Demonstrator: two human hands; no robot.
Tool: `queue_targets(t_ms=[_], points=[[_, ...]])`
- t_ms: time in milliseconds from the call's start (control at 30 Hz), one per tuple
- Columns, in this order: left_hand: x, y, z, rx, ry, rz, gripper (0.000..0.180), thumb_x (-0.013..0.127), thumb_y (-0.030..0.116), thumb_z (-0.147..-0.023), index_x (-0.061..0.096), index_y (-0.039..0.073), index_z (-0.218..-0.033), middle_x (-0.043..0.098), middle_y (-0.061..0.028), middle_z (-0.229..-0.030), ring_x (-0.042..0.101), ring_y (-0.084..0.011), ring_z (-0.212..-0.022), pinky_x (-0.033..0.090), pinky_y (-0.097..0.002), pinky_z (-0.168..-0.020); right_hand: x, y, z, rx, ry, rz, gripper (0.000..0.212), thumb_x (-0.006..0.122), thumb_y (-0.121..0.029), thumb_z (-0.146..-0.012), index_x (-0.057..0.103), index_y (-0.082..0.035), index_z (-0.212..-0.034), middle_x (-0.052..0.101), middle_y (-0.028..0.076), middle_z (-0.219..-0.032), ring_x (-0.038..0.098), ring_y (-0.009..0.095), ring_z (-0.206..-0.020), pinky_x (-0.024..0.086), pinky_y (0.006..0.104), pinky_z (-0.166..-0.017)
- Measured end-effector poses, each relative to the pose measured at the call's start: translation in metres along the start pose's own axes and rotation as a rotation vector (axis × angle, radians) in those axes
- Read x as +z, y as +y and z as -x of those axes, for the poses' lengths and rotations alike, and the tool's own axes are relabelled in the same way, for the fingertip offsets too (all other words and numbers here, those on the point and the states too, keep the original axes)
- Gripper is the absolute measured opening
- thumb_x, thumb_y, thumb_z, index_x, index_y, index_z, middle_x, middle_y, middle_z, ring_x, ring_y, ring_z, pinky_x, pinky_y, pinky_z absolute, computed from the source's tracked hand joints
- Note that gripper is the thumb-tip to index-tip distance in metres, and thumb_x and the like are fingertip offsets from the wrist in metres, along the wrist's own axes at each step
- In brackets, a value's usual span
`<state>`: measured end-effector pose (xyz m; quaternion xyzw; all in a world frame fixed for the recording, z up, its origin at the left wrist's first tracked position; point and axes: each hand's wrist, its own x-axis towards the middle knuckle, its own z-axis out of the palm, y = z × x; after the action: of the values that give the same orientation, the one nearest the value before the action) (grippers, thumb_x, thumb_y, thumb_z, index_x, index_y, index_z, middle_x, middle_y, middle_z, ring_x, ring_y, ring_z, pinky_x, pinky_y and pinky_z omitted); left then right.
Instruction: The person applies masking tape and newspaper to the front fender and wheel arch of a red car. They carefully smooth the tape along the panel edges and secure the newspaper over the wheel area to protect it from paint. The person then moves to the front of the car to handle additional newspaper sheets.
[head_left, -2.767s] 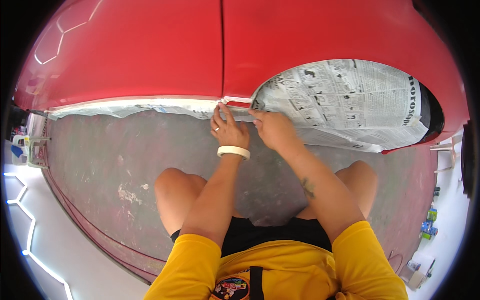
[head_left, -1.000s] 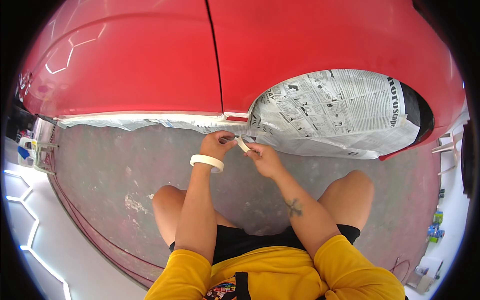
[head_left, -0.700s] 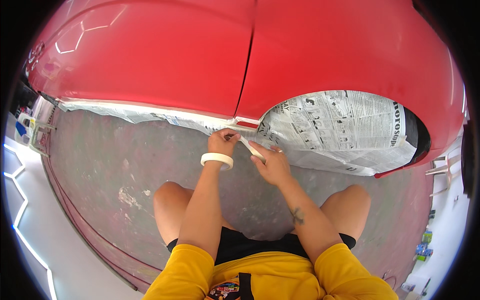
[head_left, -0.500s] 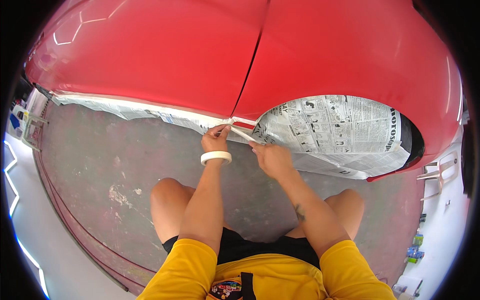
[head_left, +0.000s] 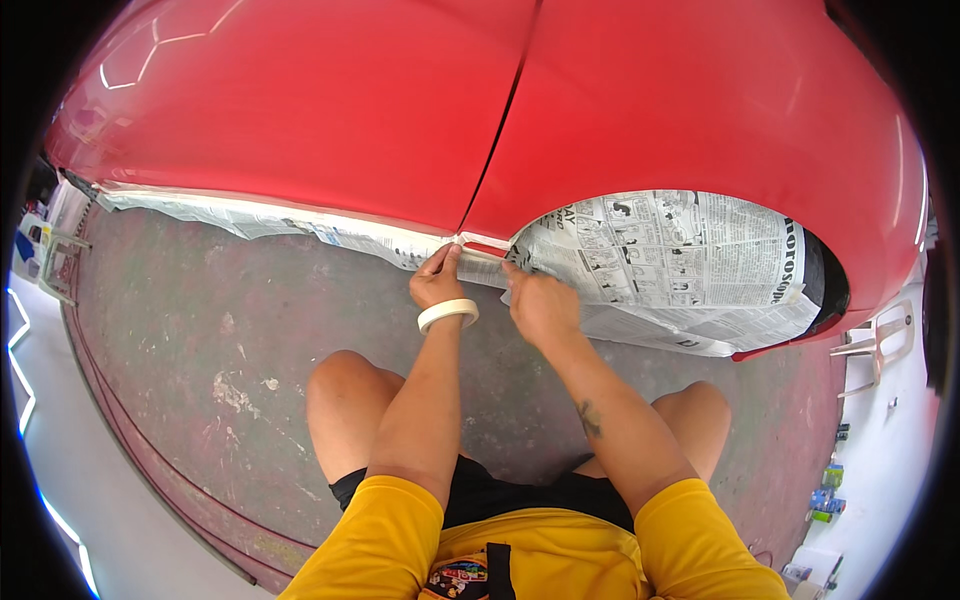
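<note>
A red car body (head_left: 330,110) fills the upper part of the view. My left hand (head_left: 436,282) pinches one end of a short strip of masking tape (head_left: 483,256) at the car's lower edge, below the door seam. At the strip's other end, beside the wheel arch, the fingers of my right hand (head_left: 544,306) are closed on it. A small patch of bare red paint shows just above the strip. Around my left wrist hangs a roll of cream masking tape (head_left: 448,315). Newspaper (head_left: 670,250) covers the wheel opening next to my right hand.
More taped newspaper (head_left: 270,219) runs along the sill to the left. Beneath lies a stained concrete floor (head_left: 200,320). Plastic chairs stand at the far left (head_left: 55,250) and far right (head_left: 880,345), with small containers (head_left: 828,490) by the right wall.
My right hand has moved up toward the car, bringing its end of the tape strip close against the lower edge. My left hand stays near the seam, with its wrist shifted slightly right.
</note>
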<state>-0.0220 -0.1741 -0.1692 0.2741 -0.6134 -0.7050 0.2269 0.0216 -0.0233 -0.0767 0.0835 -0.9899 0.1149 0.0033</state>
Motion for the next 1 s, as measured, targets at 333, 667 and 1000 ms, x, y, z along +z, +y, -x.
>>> queue_targets(t_ms=[333,667,1000], points=[[-0.006,-0.007,0.020,0.309,0.131,-0.335,0.029,0.070,0.016,-0.099,0.073,-0.003,-0.121,0.071,-0.0212,-0.119,0.068,-0.0338,-0.104,0.054,-0.0436,-0.091,0.001,0.003,-0.005,0.009,0.014,-0.070,0.038,0.060,-0.023,-0.101,0.073,-0.022,-0.137,0.077,0.018,-0.091,0.074,0.039,-0.083,0.058,0.0517,-0.077],[0.000,0.000,0.046,0.538,-0.200,-0.718,0.076,0.073,0.019,-0.095,0.039,-0.003,-0.160,0.044,-0.0273,-0.152,0.047,-0.0466,-0.135,0.040,-0.0543,-0.113,0.011,0.011,-0.003,0.052,0.021,-0.130,0.041,0.059,-0.020,-0.100,0.070,-0.019,-0.140,0.075,0.020,-0.096,0.074,0.040,-0.089,0.059,0.0526,-0.082],[0.018,0.012,0.043,0.560,-0.024,-0.680,0.089,0.094,0.045,-0.075,0.055,-0.005,-0.137,0.056,-0.0236,-0.132,0.054,-0.0456,-0.124,0.044,-0.0573,-0.107,0.015,0.011,-0.001,0.143,0.021,-0.302,0.042,0.053,-0.019,-0.105,0.065,-0.015,-0.145,0.071,0.024,-0.115,0.073,0.042,-0.101,0.058,0.0536,-0.089]])
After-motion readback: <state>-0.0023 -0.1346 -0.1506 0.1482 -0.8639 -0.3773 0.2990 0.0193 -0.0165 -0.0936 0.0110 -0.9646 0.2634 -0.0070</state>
